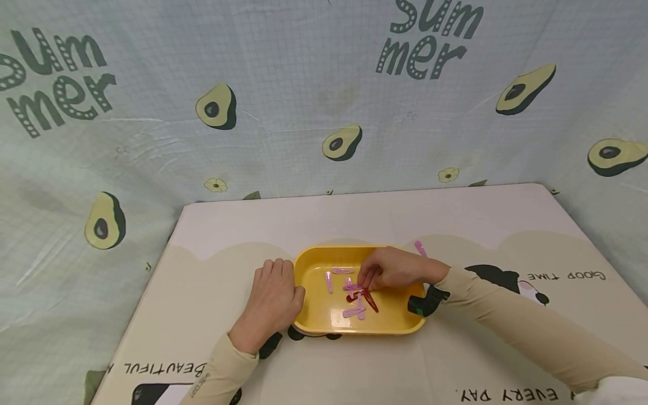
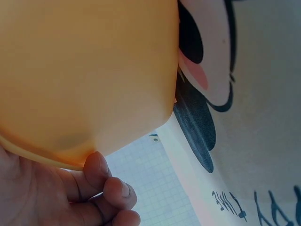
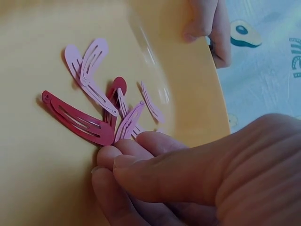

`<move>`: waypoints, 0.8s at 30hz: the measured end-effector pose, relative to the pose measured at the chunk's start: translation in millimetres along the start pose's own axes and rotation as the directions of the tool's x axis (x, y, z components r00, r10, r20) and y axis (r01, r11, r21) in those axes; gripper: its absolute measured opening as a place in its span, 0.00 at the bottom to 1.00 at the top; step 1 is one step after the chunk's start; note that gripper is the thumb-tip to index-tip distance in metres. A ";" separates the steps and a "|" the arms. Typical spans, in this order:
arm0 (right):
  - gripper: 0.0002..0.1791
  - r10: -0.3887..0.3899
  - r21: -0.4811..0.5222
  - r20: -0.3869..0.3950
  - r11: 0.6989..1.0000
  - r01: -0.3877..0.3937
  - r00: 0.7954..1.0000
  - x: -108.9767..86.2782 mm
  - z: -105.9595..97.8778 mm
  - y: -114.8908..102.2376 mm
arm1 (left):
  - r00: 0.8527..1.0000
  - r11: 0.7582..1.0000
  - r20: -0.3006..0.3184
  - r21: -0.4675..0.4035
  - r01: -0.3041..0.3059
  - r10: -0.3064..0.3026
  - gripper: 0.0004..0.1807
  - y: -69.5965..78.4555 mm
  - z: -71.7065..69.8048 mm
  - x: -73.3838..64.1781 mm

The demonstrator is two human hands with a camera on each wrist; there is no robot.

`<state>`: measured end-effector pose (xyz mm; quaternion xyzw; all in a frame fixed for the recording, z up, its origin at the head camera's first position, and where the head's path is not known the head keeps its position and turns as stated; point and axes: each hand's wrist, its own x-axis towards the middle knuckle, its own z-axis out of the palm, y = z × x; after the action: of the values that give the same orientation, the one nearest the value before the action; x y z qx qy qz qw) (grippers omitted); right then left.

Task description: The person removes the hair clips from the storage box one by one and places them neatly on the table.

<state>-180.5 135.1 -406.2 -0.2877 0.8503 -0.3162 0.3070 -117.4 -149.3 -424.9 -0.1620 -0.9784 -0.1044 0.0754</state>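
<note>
**Free one clip before you lift it**

Your left hand has its fingers curled round the left rim of the tray — this is good, because it should stop the tray from sliding. Your right hand is inside the tray, thumb and fingers bent and close together; whether they pinch something, I cannot tell. Pink and red clips lie in the tray, several of them crossing. One more pink clip is on the tabletop, just beyond your right wrist.

The step seems to be the picking of clips. The long red clip has its outer end free, so I would take it there, with thumb and forefinger only. Lift slowly — crossed clips may hook each other.
</note>
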 end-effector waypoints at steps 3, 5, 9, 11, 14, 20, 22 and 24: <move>0.11 -0.003 -0.003 0.005 1.000 0.003 1.000 0.6 0.5 -0.5 | 1.000 1.000 0.002 0.000 -0.006 0.006 0.09 -0.2 -0.2 0.4; 0.12 -0.012 -0.012 0.011 1.000 0.012 1.000 2.0 1.2 -1.6 | 1.000 1.000 0.005 0.001 -0.005 0.005 0.09 -0.8 -0.7 0.1; 0.12 -0.026 -0.034 0.016 0.999 0.026 1.000 6.3 2.5 -3.1 | 1.000 1.000 0.005 -0.004 0.004 -0.004 0.09 -2.5 -2.2 -0.8; 0.12 -0.023 -0.031 0.019 0.999 0.023 1.000 7.4 2.5 -2.7 | 1.000 1.000 0.005 -0.011 0.006 -0.006 0.09 -2.8 -2.5 -0.8; 0.13 -0.030 -0.013 0.029 0.999 0.030 0.999 6.8 1.6 -1.6 | 1.000 1.000 0.011 -0.016 0.002 -0.002 0.08 -2.3 -2.0 -0.2; 0.15 -0.055 0.027 0.058 0.998 0.054 0.997 5.6 1.2 1.1 | 1.000 1.000 0.027 -0.022 0.011 -0.010 0.09 -0.8 -0.5 0.4; 0.15 -0.048 0.029 0.065 0.998 0.046 0.997 5.3 1.4 0.9 | 0.999 1.000 0.031 -0.025 0.013 -0.013 0.09 -0.5 -0.3 0.4; 0.15 -0.043 0.028 0.073 0.999 0.041 0.996 5.1 1.6 0.1 | 0.999 1.000 0.032 -0.024 0.014 -0.013 0.09 -0.4 -0.4 0.5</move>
<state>-182.8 131.1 -409.0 -0.3128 0.8280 -0.3230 0.3350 -118.0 -149.6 -424.5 -0.1580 -0.9791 -0.1140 0.0574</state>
